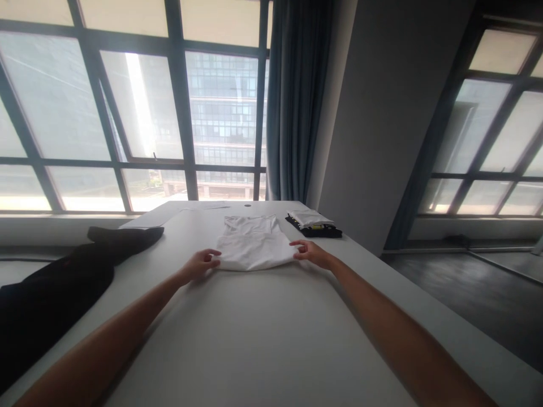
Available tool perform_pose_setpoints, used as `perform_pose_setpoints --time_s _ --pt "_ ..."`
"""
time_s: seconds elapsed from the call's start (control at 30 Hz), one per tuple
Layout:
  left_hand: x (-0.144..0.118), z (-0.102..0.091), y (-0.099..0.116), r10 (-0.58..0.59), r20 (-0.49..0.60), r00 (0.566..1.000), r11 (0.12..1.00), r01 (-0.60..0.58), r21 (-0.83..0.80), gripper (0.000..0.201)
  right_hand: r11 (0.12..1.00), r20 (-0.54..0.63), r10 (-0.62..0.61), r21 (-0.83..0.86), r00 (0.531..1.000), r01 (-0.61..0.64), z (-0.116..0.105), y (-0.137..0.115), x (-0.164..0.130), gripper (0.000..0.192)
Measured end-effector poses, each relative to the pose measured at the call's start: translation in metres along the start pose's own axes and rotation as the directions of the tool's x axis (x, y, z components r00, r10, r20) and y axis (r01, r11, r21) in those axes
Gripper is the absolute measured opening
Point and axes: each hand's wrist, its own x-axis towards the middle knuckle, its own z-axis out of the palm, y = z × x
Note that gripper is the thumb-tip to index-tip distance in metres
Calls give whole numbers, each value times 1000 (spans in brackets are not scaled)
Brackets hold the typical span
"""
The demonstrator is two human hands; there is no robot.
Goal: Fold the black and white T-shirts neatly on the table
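Observation:
A white garment [253, 244] lies partly folded on the white table [263, 333], near the far middle. My left hand [202, 263] pinches its near left corner. My right hand [309, 251] grips its near right corner. Both arms stretch forward across the tabletop.
A black garment [63, 282] is spread over the table's left side and hangs off the edge. A small stack of folded clothes, white on black [313, 222], sits at the far right. Large windows and a grey curtain [297, 102] stand behind the table.

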Motion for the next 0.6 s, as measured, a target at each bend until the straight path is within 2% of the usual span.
perform_pose_setpoints --time_s 0.1,0.23,0.3,0.4,0.5,0.6 --pt "-9 5 1 63 -101 993 998 -65 -22 60 999 -52 -45 11 998 45 4 1 -1 54" --pt "-14 8 3 5 -120 993 1000 -4 1 50 994 -116 71 -80 991 -80 8 3 0 41" --pt "-16 8 5 -48 -109 993 998 52 35 47 979 -132 146 -123 981 -162 8 2 0 41" --pt "-18 10 6 -77 -93 993 993 85 83 48 955 -96 255 -128 962 -266 5 1 -1 47" --pt "-20 11 5 -37 -119 992 987 55 150 50 934 -72 316 -151 946 -324 3 -1 -4 53" --pt "-20 11 6 -13 -162 987 976 48 215 44 915 -87 328 -219 941 -339 4 -1 -5 49"
